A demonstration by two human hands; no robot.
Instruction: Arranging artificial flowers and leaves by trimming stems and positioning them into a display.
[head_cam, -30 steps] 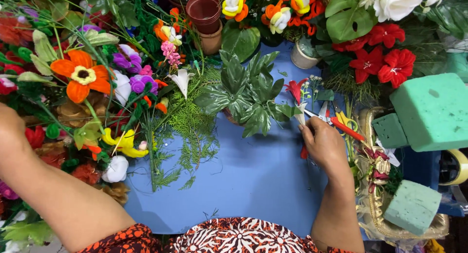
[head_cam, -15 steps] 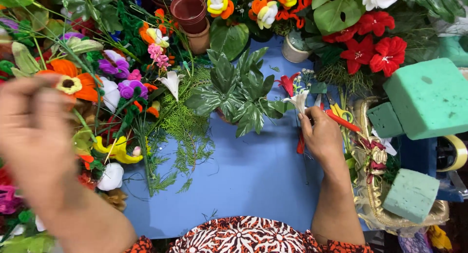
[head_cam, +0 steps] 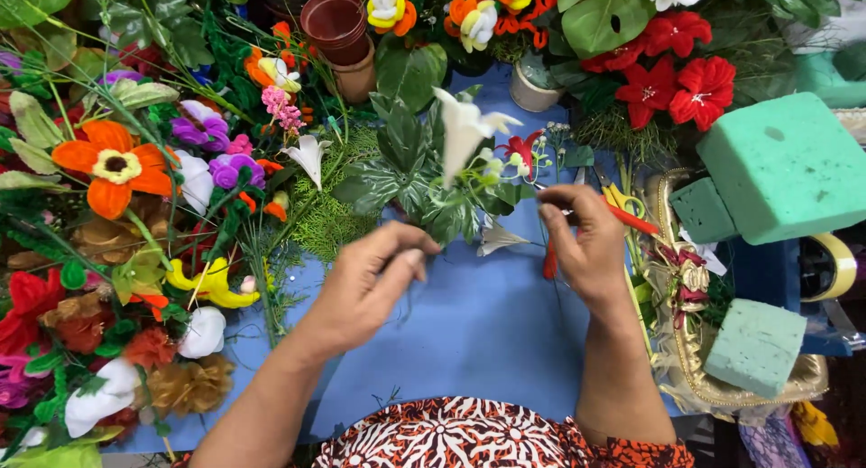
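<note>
My left hand is over the middle of the blue table, fingers pinched on the thin stem of a white artificial lily that stands up in front of the leaves. My right hand is curled around red-handled cutters, close to the stem's right side, above a second white lily lying flat. A bunch of dark green artificial leaves lies just behind both hands.
Artificial flowers crowd the left side, among them an orange one and purple ones. Terracotta pots stand at the back. Red poinsettias sit at the back right. Green foam blocks and a gold basket fill the right edge.
My left hand swung in from the flower pile at the left to the table's middle, bringing a white lily upright. My right hand stayed near the cutters and closed on them.
</note>
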